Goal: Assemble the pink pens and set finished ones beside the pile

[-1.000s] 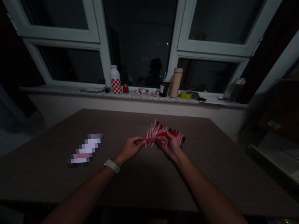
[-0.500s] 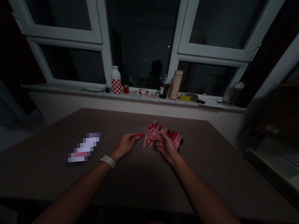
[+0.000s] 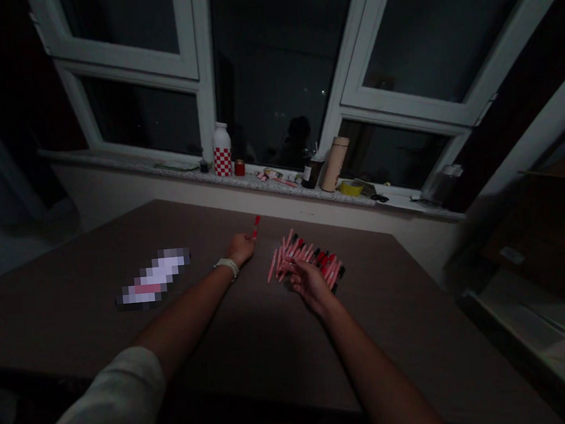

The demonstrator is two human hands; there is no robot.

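My left hand (image 3: 241, 249), a watch on its wrist, is closed around the lower end of a red pen (image 3: 256, 225). That pen points away from me, left of the pile. Several pens (image 3: 307, 251) with pinkish barrels and red or black ends lie in a loose heap on the brown table (image 3: 235, 348). My right hand (image 3: 310, 285) rests at the near side of the heap, palm turned inward. Its fingers are apart and partly curled over the pens, and I see nothing gripped in them.
A blurred-out phone-like object (image 3: 154, 279) lies on the table's left. Along the windowsill (image 3: 185, 175) stand a white and red checkered bottle (image 3: 222, 150), a red jar (image 3: 240, 168), a dark cup (image 3: 311, 171), a beige flask (image 3: 336, 164) and a yellow tape roll (image 3: 350, 187).
My left hand has moved forward and to the right, and the red pen in it has swung from sideways to pointing away from me. My right hand stays by the heap.
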